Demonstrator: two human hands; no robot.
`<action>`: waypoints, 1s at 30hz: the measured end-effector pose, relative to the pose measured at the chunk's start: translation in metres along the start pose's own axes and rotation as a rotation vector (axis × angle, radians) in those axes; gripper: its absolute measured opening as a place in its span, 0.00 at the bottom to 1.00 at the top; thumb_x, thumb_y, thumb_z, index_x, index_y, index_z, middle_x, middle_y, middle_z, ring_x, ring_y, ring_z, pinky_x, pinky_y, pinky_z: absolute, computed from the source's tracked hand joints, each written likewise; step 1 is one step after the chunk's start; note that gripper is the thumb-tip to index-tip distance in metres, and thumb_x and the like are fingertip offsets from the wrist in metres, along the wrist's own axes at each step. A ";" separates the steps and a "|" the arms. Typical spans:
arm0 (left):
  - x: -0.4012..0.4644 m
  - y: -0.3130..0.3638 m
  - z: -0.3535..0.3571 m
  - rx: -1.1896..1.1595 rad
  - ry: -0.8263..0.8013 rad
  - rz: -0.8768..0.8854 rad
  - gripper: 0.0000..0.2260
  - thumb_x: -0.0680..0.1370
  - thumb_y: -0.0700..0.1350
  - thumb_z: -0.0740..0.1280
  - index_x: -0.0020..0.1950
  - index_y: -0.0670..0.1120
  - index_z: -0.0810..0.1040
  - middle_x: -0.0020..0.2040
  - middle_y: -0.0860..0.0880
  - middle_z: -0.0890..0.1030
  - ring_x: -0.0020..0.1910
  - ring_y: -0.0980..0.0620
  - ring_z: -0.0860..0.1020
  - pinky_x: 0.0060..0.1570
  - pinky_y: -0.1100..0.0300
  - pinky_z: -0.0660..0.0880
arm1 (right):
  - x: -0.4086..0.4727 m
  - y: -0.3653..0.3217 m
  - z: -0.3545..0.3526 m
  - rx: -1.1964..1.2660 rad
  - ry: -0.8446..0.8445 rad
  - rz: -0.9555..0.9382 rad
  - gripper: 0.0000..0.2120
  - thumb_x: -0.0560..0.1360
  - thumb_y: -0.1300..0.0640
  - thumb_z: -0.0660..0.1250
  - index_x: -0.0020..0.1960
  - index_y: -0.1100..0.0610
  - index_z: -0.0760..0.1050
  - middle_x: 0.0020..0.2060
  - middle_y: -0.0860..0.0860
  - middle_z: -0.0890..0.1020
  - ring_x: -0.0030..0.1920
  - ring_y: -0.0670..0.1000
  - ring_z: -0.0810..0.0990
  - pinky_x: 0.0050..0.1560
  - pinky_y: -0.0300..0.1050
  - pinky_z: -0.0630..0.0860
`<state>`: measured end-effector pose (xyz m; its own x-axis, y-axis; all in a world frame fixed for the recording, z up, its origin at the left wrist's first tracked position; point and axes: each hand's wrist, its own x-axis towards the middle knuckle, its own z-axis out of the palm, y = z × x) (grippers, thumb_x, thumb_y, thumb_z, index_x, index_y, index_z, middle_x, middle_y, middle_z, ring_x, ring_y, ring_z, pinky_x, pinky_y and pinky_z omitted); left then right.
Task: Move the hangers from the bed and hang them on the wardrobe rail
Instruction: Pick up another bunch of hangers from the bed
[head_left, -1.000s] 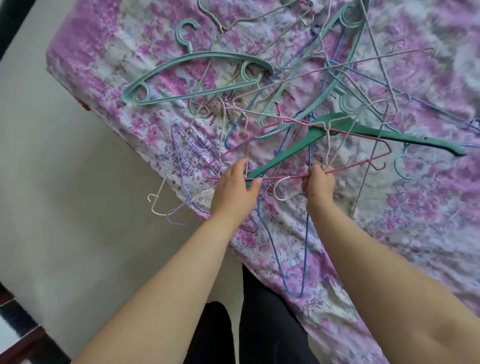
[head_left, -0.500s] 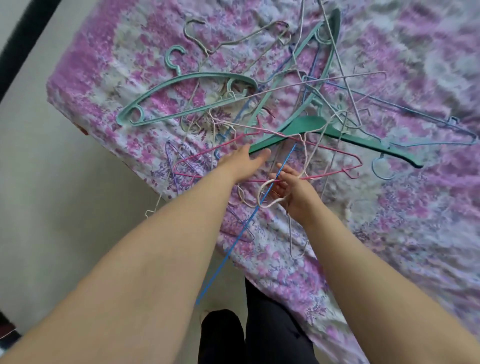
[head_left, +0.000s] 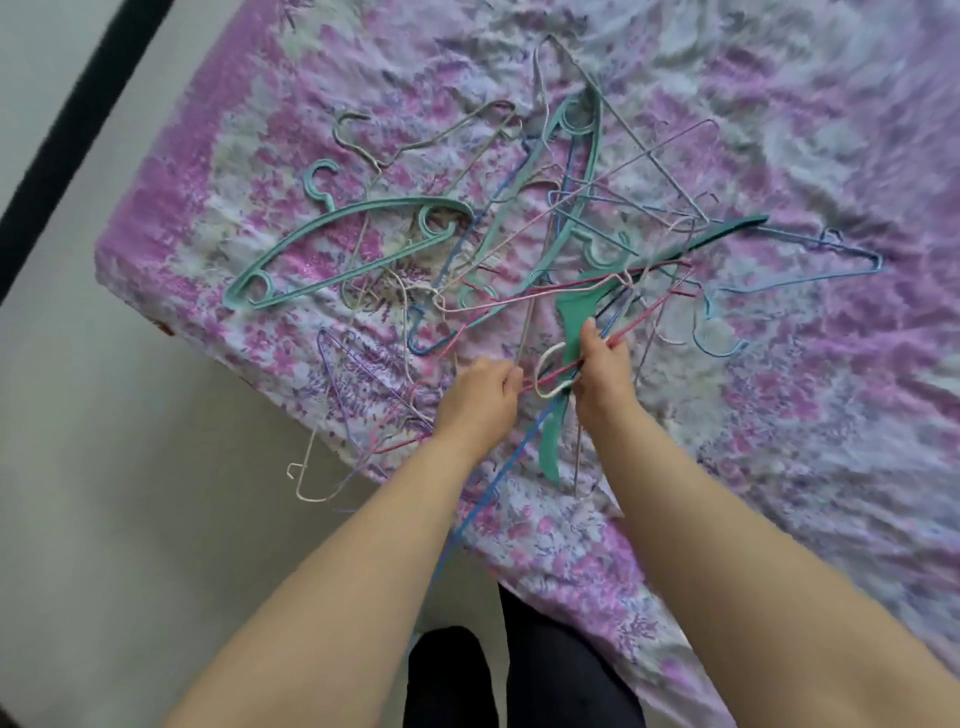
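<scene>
Where the bed (head_left: 779, 467) edge meets the pale floor (head_left: 130, 493), dark trouser legs (head_left: 519, 675) at the bottom, two bare forearms reaching up over the floral purple sheet. Left hand (head_left: 480, 397) curled closed beside the tangle, fingers on a thin wire; exactly which wire, cannot tell. Right hand (head_left: 602, 364) clenched around a bunch: a dark green plastic hanger (head_left: 574, 317), a pink wire hanger (head_left: 639, 322), a white hook (head_left: 548, 366). A blue wire hanger (head_left: 498, 483) slanting down past the bed edge between the arms. To the left, lilac wire hangers (head_left: 353, 384) partly over the edge. Farther on, a teal plastic hanger (head_left: 337, 249) flat on the sheet, then the heap of tangled wire hangers (head_left: 597, 197) mid-bed.
</scene>
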<state>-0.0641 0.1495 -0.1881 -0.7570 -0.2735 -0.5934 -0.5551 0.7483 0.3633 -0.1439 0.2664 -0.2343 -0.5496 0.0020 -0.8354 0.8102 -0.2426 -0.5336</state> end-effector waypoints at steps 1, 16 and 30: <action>0.005 -0.002 -0.003 0.000 0.024 0.008 0.14 0.82 0.49 0.55 0.50 0.43 0.78 0.52 0.40 0.77 0.54 0.39 0.75 0.49 0.51 0.70 | 0.010 -0.003 0.002 -0.017 0.012 0.011 0.10 0.79 0.55 0.63 0.58 0.57 0.69 0.44 0.54 0.78 0.35 0.49 0.78 0.35 0.43 0.75; 0.139 -0.019 -0.008 0.023 -0.272 -0.124 0.48 0.70 0.76 0.51 0.79 0.44 0.52 0.79 0.43 0.54 0.77 0.44 0.55 0.74 0.46 0.54 | 0.141 -0.020 0.021 -0.353 0.072 0.194 0.27 0.63 0.43 0.70 0.58 0.57 0.77 0.53 0.55 0.80 0.52 0.57 0.80 0.52 0.50 0.78; 0.121 0.006 0.061 -0.520 -0.253 -0.256 0.44 0.64 0.70 0.71 0.72 0.48 0.66 0.68 0.51 0.73 0.65 0.53 0.73 0.65 0.58 0.69 | 0.088 -0.006 0.001 0.074 -0.350 0.399 0.24 0.76 0.41 0.61 0.56 0.61 0.78 0.45 0.57 0.84 0.42 0.55 0.85 0.38 0.46 0.82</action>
<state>-0.1379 0.1581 -0.3018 -0.5082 -0.2063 -0.8362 -0.8510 0.2691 0.4509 -0.1973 0.2673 -0.3051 -0.2474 -0.4246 -0.8709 0.9605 -0.2259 -0.1627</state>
